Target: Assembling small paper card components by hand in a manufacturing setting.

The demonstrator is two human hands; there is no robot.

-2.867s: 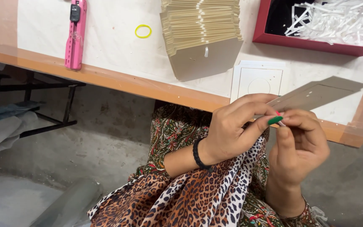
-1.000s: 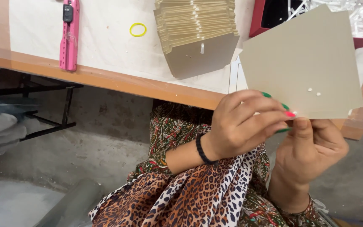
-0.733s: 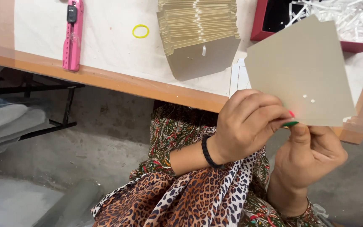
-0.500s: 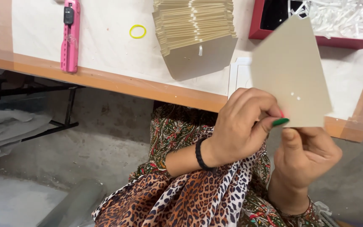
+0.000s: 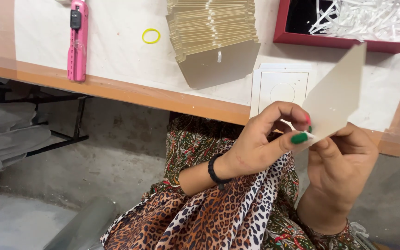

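Concrete floor (image 5: 47, 217), grey and dusty, under a white-topped bench (image 5: 116, 55) with an orange-brown front edge. Person sits at it, patterned clothing over the lap.

Landmark: the stack of tan cards (image 5: 211, 34) fanned out on the bench. Right of the stack, a red tray (image 5: 343, 41) holding white shredded strips. Just below-right of the stack, a white square card with a circle outline (image 5: 278, 88) lies flat. Left of the stack, a yellow rubber band (image 5: 151, 35), and further left a pink handheld tool (image 5: 77, 39).

One tan card (image 5: 336, 95) is off the bench, held up in front of the person, below-right of the stack, seen nearly edge-on and tilted.

Left hand (image 5: 265, 139): pinched shut on the card's lower corner, thumb and forefinger tips together; black band at the wrist. Right hand (image 5: 341, 171): closed around the card's bottom edge from beneath, thumb up against it.

Judgement on doing this well: keep the pinch close to the small holes near the lower edge, support the card from below so it doesn't flex, and keep it tilted toward the eyes so the holes stay visible.
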